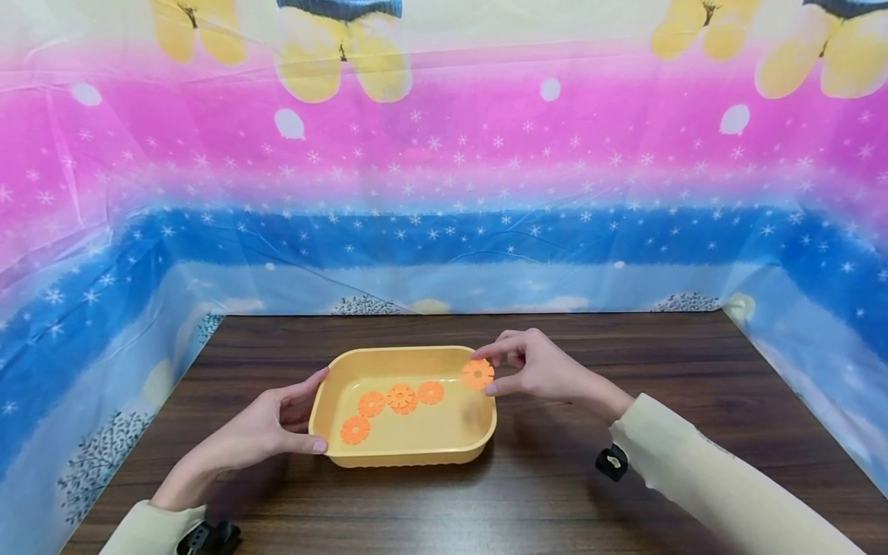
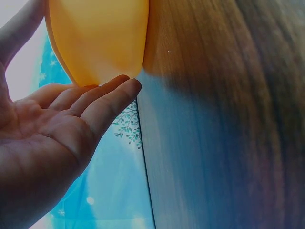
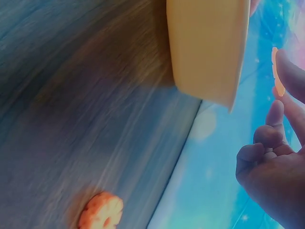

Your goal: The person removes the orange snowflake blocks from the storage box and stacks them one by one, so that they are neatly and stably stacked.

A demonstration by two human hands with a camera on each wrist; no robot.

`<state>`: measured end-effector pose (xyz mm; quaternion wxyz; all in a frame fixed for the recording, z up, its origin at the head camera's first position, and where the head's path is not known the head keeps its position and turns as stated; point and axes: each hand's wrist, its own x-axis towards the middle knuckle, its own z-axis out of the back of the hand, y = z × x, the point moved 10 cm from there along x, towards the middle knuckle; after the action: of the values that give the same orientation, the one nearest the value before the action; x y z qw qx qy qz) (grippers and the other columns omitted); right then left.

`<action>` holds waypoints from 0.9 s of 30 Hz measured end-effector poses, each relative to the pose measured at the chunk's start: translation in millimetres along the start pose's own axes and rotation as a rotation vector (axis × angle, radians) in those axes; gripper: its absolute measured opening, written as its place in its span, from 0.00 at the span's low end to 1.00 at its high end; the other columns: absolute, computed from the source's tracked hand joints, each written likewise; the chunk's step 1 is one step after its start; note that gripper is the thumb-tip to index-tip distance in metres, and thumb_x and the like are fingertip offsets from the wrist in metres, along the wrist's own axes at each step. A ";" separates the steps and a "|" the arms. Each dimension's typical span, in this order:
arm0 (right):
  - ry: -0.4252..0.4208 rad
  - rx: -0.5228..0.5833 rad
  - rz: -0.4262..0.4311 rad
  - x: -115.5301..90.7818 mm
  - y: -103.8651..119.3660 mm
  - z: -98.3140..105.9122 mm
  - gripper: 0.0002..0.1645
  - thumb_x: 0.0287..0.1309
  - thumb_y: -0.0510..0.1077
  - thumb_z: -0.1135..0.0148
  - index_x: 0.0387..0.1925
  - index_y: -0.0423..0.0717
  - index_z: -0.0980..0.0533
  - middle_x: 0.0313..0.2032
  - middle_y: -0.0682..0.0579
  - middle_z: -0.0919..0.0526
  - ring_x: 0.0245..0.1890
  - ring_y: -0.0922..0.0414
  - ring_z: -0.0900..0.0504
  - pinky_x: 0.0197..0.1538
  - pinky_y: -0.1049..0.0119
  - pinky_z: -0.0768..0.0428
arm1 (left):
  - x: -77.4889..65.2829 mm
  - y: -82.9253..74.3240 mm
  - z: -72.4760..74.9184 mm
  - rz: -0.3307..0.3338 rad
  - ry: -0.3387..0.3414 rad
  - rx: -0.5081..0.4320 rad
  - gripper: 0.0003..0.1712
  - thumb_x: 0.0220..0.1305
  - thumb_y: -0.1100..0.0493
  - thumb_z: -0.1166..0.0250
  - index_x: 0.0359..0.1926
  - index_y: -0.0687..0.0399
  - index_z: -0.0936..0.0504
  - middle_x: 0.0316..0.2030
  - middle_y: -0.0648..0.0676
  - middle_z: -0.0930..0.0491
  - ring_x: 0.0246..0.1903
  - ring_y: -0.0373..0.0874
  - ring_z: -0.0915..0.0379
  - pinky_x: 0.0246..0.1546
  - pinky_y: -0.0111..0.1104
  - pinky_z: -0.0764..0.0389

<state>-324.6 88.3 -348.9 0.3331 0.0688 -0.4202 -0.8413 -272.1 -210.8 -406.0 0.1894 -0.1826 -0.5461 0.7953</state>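
Observation:
A yellow plastic tray [image 1: 402, 455] rests on the table, with several orange notched discs [image 1: 355, 429] lying in a slanting row on its floor. At its left end, my left hand [image 1: 250, 424] holds the tray between the thumb and fingers; the left wrist view shows the fingertips [image 2: 128, 86] against the tray's outer wall [image 2: 100, 38]. My right hand [image 1: 544, 371] pinches another orange notched disc [image 1: 477, 374] by its edges, thumb below and forefinger above, over the tray's right end. In the right wrist view this held disc [image 3: 277, 71] appears edge-on.
One more orange disc [image 3: 101, 211] lies on the table outside the tray, in the right wrist view; the head view does not show it. Dark wood tabletop [image 1: 444, 509] surrounds the tray. A patterned cloth [image 1: 444, 231] stands behind and beside the table.

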 end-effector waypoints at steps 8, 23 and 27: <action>-0.027 -0.010 -0.028 -12.7 -21.0 12.5 0.26 0.41 0.53 0.25 0.47 0.61 0.19 0.32 0.50 0.25 0.24 0.53 0.39 0.25 0.68 0.39 | -0.1 0.1 -0.4 0.010 0.000 0.000 0.56 0.50 0.62 0.28 0.73 0.48 0.54 0.69 0.60 0.50 0.62 0.57 0.43 0.51 0.34 0.27; -0.077 -0.021 -0.106 -38.9 -52.2 37.3 0.27 0.41 0.54 0.26 0.48 0.60 0.19 0.31 0.50 0.25 0.22 0.51 0.37 0.23 0.68 0.36 | -0.1 -2.5 -2.2 -0.006 0.015 -0.006 0.55 0.51 0.63 0.29 0.73 0.48 0.55 0.68 0.60 0.50 0.62 0.57 0.43 0.50 0.35 0.26; -0.081 -0.039 -0.122 -46.8 -63.7 44.0 0.28 0.41 0.56 0.26 0.48 0.59 0.20 0.31 0.49 0.25 0.22 0.51 0.37 0.22 0.67 0.37 | -0.2 -2.7 -4.3 -0.019 0.026 -0.031 0.55 0.51 0.64 0.30 0.73 0.49 0.56 0.69 0.61 0.50 0.63 0.58 0.45 0.51 0.36 0.27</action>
<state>-338.0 173.4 -376.5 0.2653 0.0535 -0.4121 -0.8700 -269.5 -206.6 -404.8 0.2012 -0.1908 -0.5577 0.7823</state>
